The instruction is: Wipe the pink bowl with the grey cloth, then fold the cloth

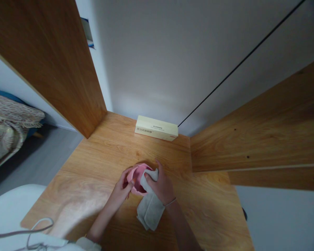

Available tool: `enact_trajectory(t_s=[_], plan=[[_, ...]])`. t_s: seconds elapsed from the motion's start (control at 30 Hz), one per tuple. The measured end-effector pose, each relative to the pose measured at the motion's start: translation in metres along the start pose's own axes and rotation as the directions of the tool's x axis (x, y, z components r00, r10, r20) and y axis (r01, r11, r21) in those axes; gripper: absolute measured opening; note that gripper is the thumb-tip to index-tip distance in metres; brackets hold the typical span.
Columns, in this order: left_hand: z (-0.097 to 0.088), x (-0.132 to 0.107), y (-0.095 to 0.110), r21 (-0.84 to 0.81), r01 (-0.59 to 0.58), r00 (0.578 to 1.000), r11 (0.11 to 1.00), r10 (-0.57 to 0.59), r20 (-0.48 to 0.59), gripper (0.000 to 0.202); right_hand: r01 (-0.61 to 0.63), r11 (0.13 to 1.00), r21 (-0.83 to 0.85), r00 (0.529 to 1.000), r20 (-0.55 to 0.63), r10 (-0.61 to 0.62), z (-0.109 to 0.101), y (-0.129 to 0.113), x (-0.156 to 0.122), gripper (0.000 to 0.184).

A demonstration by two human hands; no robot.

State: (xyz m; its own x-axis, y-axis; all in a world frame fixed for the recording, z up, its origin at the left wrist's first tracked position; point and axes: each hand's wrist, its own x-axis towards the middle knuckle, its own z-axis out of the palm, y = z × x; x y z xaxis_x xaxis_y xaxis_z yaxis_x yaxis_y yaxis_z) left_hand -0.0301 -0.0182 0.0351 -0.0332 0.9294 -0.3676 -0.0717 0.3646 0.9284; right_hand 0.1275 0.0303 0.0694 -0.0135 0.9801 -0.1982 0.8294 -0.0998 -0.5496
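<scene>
A pink bowl-like container (137,177) is tilted above the front part of the wooden table, its opening towards me. My left hand (121,189) grips it from the left, thumb over the near rim and fingers behind the wall. On the other side, my right hand (162,186) holds a grey cloth (152,211) pinched between thumb and fingers. One part of the cloth is pressed at the container's right rim and inside it. The rest hangs down below my right hand in folds. The container's underside is hidden.
A long cream box (156,128) lies at the table's back edge against the wall. Wooden panels stand at the left (54,69) and right (251,139). A white rounded surface (13,205) with a cable is at lower left, and a fabric-covered piece of furniture (7,129) farther left.
</scene>
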Motion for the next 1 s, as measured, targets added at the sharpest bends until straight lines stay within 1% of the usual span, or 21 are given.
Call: enact_trajectory(t_s=[0.07, 0.13, 0.23, 0.3, 0.33, 0.4, 0.47, 0.53, 0.6, 0.67, 0.7, 0.73, 0.77, 0.87, 0.93, 1.0], plan=[[-0.001, 0.001, 0.002, 0.003, -0.051, 0.998, 0.999, 0.051, -0.022, 0.062, -0.004, 0.999, -0.052, 1.0, -0.02, 0.003, 0.0, -0.003, 0.0, 0.073], [-0.002, 0.001, 0.003, 0.006, -0.074, 0.996, 0.997, 0.074, -0.039, 0.062, 0.015, 0.997, -0.08, 0.998, -0.057, -0.019, 0.0, -0.007, 0.001, 0.068], [-0.003, 0.0, -0.001, 0.021, 0.011, 1.0, 1.0, -0.01, -0.012, 0.062, 0.055, 0.997, -0.062, 0.992, -0.107, -0.062, 0.002, -0.008, -0.001, 0.059], [-0.003, -0.001, -0.003, 0.035, 0.049, 0.999, 0.998, -0.05, 0.012, 0.062, 0.054, 0.997, -0.063, 0.992, -0.109, -0.061, 0.003, -0.006, -0.001, 0.064], [-0.003, -0.001, -0.004, 0.039, 0.038, 0.999, 0.999, -0.039, 0.015, 0.061, 0.042, 0.996, -0.073, 0.995, -0.089, -0.048, 0.004, -0.005, -0.001, 0.07], [-0.002, -0.001, -0.004, 0.042, -0.013, 1.0, 0.999, 0.013, 0.006, 0.061, 0.013, 0.996, -0.093, 1.0, -0.006, -0.014, 0.005, -0.003, 0.002, 0.08], [-0.001, -0.001, -0.002, 0.055, -0.025, 1.0, 0.998, 0.024, 0.006, 0.063, -0.013, 0.994, -0.11, 0.997, 0.077, 0.022, 0.004, -0.003, 0.009, 0.081], [-0.001, -0.001, 0.001, 0.088, -0.009, 1.0, 0.996, 0.008, 0.007, 0.064, -0.023, 0.992, -0.126, 0.992, 0.122, 0.038, 0.0, -0.006, 0.018, 0.077], [-0.002, -0.002, 0.003, 0.123, -0.021, 1.0, 0.992, 0.021, 0.002, 0.063, 0.049, 0.99, -0.13, 0.989, 0.142, -0.031, -0.005, -0.011, 0.026, 0.073], [-0.005, -0.002, 0.005, 0.152, -0.048, 0.999, 0.987, 0.048, 0.002, 0.063, 0.171, 0.979, -0.115, 0.975, 0.161, -0.152, -0.008, -0.014, 0.03, 0.072], [-0.006, -0.002, 0.007, 0.165, -0.05, 0.999, 0.985, 0.049, 0.011, 0.064, 0.212, 0.972, -0.105, 0.968, 0.16, -0.194, -0.009, -0.014, 0.03, 0.071], [-0.007, -0.002, 0.009, 0.18, -0.047, 0.999, 0.983, 0.043, 0.024, 0.065, 0.223, 0.97, -0.097, 0.966, 0.154, -0.207, -0.01, -0.013, 0.03, 0.069], [-0.007, -0.002, 0.012, 0.194, -0.043, 0.999, 0.98, 0.037, 0.039, 0.065, 0.207, 0.974, -0.089, 0.97, 0.145, -0.193, -0.01, -0.012, 0.029, 0.067], [-0.006, -0.002, 0.021, 0.22, -0.055, 0.997, 0.974, 0.043, 0.06, 0.065, 0.104, 0.993, -0.058, 0.989, 0.112, -0.097, -0.007, -0.005, 0.023, 0.061], [-0.004, -0.002, 0.025, 0.221, -0.07, 0.997, 0.973, 0.06, 0.053, 0.063, 0.068, 0.998, -0.003, 0.994, 0.088, -0.068, -0.004, -0.001, 0.018, 0.058], [-0.004, -0.003, 0.024, 0.218, -0.071, 0.997, 0.973, 0.064, 0.039, 0.061, 0.055, 0.995, 0.082, 0.997, 0.049, -0.059, -0.002, 0.002, 0.011, 0.057]])
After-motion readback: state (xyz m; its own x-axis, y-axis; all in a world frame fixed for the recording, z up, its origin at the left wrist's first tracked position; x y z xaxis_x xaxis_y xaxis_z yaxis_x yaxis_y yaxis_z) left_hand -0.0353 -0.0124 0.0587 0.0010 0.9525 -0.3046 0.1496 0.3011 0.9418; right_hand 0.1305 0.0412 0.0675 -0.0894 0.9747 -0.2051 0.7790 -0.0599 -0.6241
